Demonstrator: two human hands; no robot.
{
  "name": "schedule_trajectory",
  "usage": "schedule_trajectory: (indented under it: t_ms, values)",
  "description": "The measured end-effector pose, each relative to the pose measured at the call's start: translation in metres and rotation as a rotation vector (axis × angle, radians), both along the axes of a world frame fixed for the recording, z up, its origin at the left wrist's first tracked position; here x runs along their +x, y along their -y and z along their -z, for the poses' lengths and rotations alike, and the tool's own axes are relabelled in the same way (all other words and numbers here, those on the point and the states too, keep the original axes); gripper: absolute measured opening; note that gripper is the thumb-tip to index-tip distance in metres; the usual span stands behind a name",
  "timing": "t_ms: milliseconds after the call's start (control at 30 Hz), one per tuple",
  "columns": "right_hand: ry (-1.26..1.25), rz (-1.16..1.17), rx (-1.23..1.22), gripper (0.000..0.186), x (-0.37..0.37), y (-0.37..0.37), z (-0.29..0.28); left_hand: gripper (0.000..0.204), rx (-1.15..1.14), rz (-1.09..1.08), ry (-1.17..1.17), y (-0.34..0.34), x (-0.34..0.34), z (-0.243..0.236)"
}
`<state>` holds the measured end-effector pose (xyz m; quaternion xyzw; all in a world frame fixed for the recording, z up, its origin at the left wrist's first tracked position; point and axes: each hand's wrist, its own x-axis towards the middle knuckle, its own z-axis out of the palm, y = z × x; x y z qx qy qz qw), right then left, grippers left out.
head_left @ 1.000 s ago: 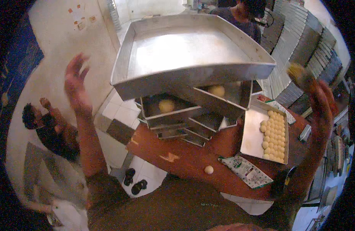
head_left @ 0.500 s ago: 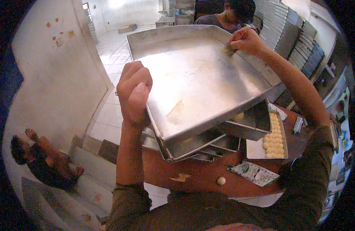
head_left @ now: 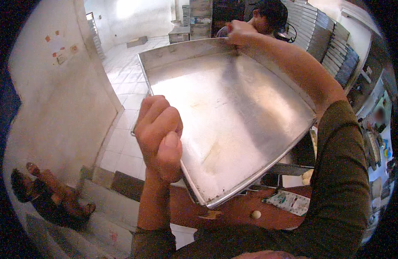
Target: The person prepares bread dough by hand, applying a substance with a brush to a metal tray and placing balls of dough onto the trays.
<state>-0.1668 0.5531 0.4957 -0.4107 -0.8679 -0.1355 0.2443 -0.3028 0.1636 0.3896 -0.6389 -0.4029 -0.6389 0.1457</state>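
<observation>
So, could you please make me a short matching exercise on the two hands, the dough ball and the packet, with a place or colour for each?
Column one
1. left hand
2. right hand
3. lone dough ball
4. packet

Column two
A. at the far wall of the metal tray
B. mostly white with some green
C. closed on the tray's left side
D. on the reddish-brown table, just left of the packet

Pairs: 1-C; 2-A; 3-D; 4-B
</observation>
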Motion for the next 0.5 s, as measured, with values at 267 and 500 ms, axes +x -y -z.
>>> schedule_trajectory:
  t_ms: [267,500]
  values:
    - [-0.026,-0.734,-0.817,0.029,-0.033,0.104,-0.006,0.050,-0.069,-0.015,0.068,0.014,-0.005,0.006]
    - [0.046,-0.482,-0.443,0.024,0.026,0.117,0.010,0.046,-0.007,-0.001,0.081,-0.006,-0.001,0.006]
